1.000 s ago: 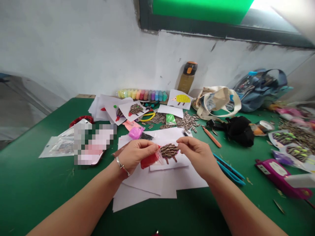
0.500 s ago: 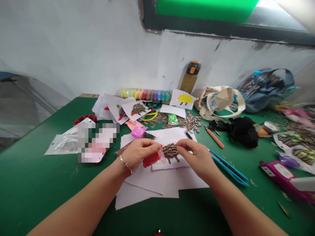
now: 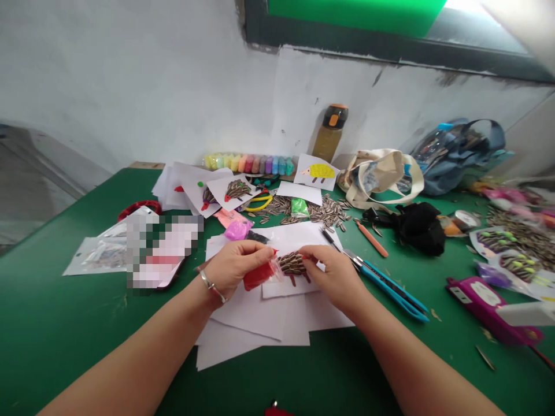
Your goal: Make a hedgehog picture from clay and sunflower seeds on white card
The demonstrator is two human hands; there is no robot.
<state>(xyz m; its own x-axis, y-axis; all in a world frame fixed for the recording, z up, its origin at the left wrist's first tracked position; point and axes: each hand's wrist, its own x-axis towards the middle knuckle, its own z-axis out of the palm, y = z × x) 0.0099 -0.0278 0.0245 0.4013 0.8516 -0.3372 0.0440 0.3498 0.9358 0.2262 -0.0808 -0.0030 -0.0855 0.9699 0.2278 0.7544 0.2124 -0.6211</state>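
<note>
My left hand is closed on a clear bag of red clay, with a red tip showing at the thumb. Thumb and fingers of my right hand are pinched together, with a small bit of red clay at their tips. Between the hands, a hedgehog picture has a body of striped sunflower seeds and brown legs. Its right end is hidden behind my right fingers. The picture lies on a stack of white paper sheets.
Behind are loose sunflower seeds, a green clay packet, other hedgehog pictures and a row of coloured clay. A blue cutter and an orange-handled tool lie right. A phone lies left; a bottle stands behind.
My right hand has shifted slightly left and down over the seed body, and red now shows at its fingertips. My left hand still holds the bag. The whole view has shifted slightly.
</note>
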